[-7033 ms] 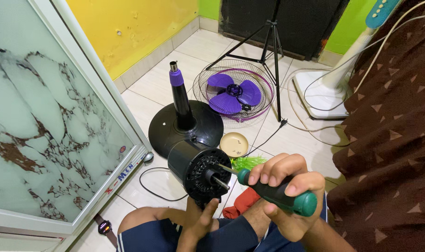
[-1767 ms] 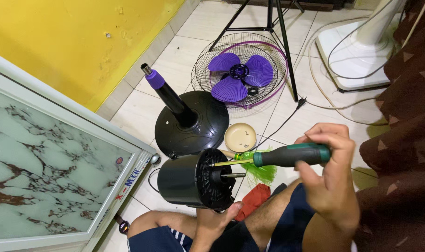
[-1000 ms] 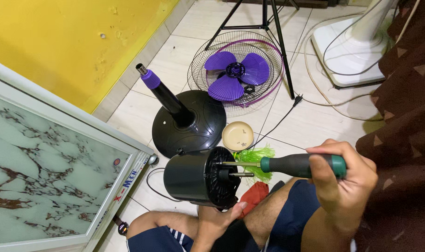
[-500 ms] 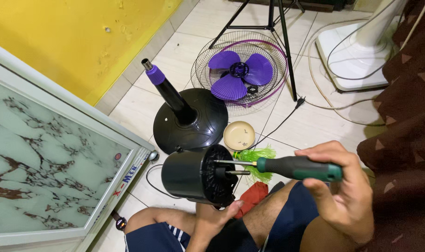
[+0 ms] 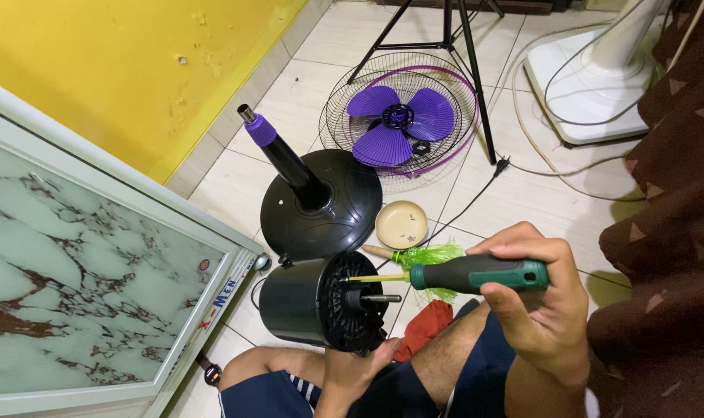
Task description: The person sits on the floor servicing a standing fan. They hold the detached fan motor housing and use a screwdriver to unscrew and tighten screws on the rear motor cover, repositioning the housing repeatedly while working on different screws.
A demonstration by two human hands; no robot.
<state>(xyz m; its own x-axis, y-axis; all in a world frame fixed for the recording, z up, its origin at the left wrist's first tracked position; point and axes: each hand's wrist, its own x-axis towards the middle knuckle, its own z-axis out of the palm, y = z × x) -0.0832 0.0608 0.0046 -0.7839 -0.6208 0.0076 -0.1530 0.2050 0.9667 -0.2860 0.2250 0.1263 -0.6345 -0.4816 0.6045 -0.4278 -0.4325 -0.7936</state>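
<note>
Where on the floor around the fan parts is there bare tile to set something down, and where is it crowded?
Bare tile lies between the yellow wall and the black fan base, and right of the small bowl, crossed only by a thin black cord. It is crowded near the motor housing, where the right hand holds a screwdriver over the green brush and red cloth.

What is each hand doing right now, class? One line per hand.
Left hand: touches the black fan motor from below; grip cannot be told.
Right hand: closed around the green-handled screwdriver.
</note>
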